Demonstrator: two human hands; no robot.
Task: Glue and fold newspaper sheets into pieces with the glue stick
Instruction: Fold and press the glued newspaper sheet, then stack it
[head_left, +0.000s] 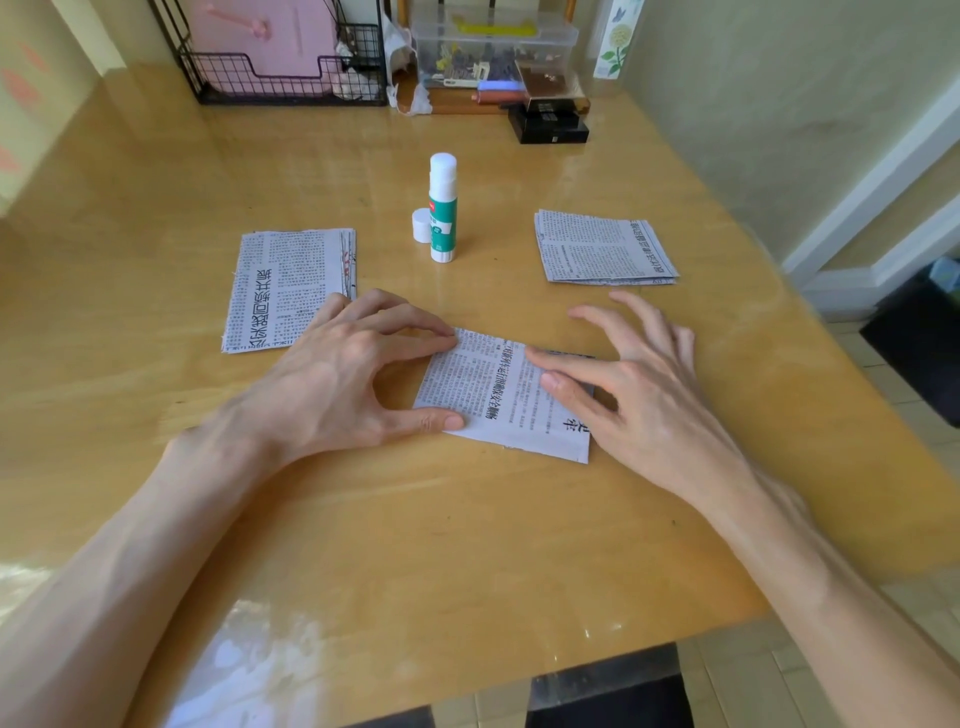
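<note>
Left hand (332, 374) and right hand (639, 384) both open, fingertips pressing the folded newspaper piece (498, 400) at frame centre on the worktop (415, 530). Glue stick (442, 213) upright above centre, cap (421, 225) beside it; left newspaper stack (288, 291) and right newspaper stack (605, 247) either side

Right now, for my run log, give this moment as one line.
left hand: presses folded newspaper piece | right hand: presses it too | glue stick: upright, cap beside

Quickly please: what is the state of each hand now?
Left hand: open, fingertips pressing the folded newspaper piece.
Right hand: open, fingers pressing the same piece.
</note>
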